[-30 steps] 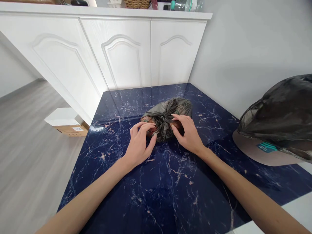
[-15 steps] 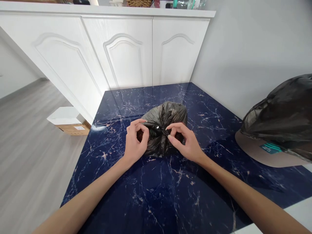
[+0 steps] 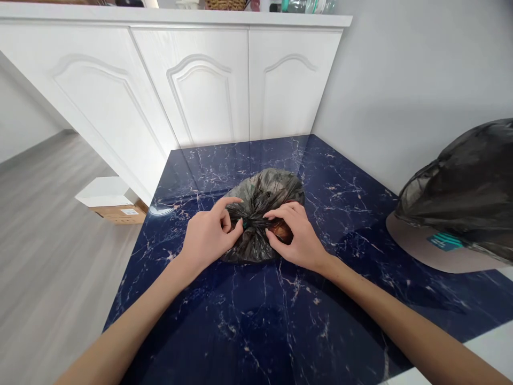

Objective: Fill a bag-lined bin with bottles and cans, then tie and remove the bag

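A tied, thin black plastic bag sits on the blue marbled tabletop, bulging, with its creased top gathered into a knot at the centre. Something brown and rounded shows dimly through the film on its right. My left hand is at the left of the knot, fingers curled and thumb tip against the gathered plastic; its index finger stands apart from the thumb. From the right, my right hand pinches the gathered plastic between thumb and fingers. The exact grip of the left fingertips is partly hidden.
At the right, another black plastic bag covers part of a beige cap with a teal patch. White cabinets stand behind the table, with bottles and a basket on top. A cardboard box lies on the floor, left.
My left hand has shifted left and slightly down, and my right hand has moved a little left. The bag's gathered top has turned and been drawn leftward.
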A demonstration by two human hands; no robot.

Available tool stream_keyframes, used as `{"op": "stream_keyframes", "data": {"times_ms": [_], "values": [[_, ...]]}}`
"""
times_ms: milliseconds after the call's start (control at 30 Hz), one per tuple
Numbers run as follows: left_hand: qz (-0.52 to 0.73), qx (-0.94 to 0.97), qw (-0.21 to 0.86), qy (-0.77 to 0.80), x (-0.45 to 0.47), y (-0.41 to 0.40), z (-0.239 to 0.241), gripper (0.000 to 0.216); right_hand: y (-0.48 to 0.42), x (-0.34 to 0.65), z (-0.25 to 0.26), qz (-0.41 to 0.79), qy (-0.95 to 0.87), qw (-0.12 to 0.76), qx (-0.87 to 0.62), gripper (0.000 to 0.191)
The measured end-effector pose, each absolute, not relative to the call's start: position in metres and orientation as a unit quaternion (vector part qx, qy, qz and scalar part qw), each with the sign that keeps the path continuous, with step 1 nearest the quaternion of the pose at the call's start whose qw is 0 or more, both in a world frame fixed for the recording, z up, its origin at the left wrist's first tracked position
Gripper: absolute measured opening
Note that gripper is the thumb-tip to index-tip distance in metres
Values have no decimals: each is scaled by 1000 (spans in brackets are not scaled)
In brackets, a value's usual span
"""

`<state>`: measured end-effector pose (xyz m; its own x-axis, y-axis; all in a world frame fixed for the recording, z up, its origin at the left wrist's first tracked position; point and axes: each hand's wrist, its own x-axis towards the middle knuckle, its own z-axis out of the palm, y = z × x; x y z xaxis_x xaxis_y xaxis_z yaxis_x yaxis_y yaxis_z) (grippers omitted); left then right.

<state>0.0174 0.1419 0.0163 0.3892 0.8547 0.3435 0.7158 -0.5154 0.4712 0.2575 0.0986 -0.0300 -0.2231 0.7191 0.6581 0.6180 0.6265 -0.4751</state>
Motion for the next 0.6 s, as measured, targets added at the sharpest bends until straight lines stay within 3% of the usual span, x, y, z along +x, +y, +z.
{"op": "stream_keyframes", "data": {"times_ms": [233,467,600], "values": [[294,802,137,502,12,145,16,12,97,255,-26,44,-785,458,-416,30],[433,701,189,534,3,167,2,14,102,265,-32,37,-731,510,-452,36],[520,592,283,547,-11,185,-9,26,110,277,-35,71,-697,540,-466,19]]}}
